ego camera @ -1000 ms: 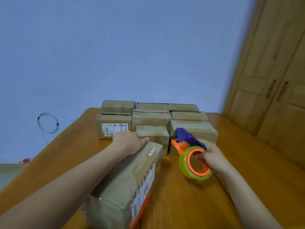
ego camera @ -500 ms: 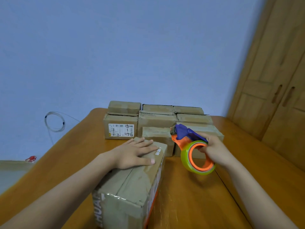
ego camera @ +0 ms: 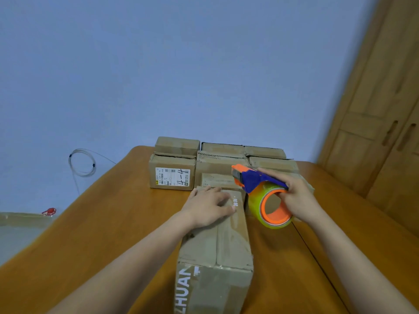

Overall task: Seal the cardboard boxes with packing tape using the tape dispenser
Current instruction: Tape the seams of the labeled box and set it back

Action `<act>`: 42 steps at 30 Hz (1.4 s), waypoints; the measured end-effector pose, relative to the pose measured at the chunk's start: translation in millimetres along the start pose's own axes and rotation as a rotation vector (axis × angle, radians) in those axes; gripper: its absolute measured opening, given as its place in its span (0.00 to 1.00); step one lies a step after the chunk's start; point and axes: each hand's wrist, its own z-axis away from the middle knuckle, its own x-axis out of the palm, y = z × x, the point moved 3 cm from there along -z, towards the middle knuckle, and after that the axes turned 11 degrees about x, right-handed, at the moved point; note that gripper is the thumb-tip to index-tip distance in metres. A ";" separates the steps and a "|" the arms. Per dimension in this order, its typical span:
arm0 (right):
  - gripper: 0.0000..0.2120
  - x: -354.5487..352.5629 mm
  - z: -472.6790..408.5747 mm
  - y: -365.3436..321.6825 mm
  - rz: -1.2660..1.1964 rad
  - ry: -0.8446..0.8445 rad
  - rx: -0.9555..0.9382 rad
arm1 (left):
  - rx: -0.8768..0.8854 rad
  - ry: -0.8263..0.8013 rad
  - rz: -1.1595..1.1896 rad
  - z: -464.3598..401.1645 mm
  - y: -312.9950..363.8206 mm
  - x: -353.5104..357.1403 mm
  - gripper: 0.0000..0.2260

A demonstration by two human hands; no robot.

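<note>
A long cardboard box [ego camera: 223, 243] lies lengthwise in front of me on the wooden table [ego camera: 113, 223]; its top flaps meet in a seam. My left hand [ego camera: 209, 206] rests flat on the far end of its top, fingers spread. My right hand [ego camera: 294, 197] grips the tape dispenser [ego camera: 260, 189], orange and blue with a yellow-green roll of tape, and holds it in the air just right of the box's far end, its cutter end pointing left over the box corner.
Several smaller cardboard boxes [ego camera: 172, 175] stand stacked in rows at the table's far end, right behind the long box. A coiled cable [ego camera: 81, 163] hangs on the blue wall at left. Wooden cabinet doors [ego camera: 385, 143] stand at right.
The long box has been turned to lie straight, lengthwise in front of me. My left hand went from gripping its far end to lying flat on top. The dispenser rose and swung left toward the box.
</note>
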 end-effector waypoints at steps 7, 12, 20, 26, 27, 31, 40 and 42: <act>0.41 -1.0 -3.4 -1.8 -0.024 0.058 -0.051 | -0.101 0.599 0.913 6.2 23.0 -32.8 0.16; 0.48 3.5 -4.4 1.8 -0.103 0.076 -0.071 | -0.101 0.459 1.122 2.3 37.1 -30.4 0.13; 0.46 0.3 -0.6 1.6 -0.098 0.063 -0.098 | -0.135 0.355 1.225 -3.1 34.8 -32.1 0.11; 0.43 -2.5 1.0 1.1 -0.085 0.060 -0.098 | -0.095 0.272 1.220 -1.4 36.2 -37.1 0.10; 0.41 -4.1 1.3 -0.8 -0.079 0.073 -0.106 | -0.080 0.242 1.212 -0.4 35.7 -39.0 0.10; 0.45 -15.1 0.8 2.5 -0.055 0.133 -0.126 | -0.042 0.115 1.120 5.3 32.5 -51.1 0.09; 0.49 -32.3 1.8 20.0 0.043 0.247 -0.140 | -0.185 0.090 1.105 6.7 21.5 -62.1 0.24; 0.43 -29.1 2.3 15.1 0.050 0.248 -0.174 | -0.217 0.037 1.025 2.1 28.3 -52.7 0.29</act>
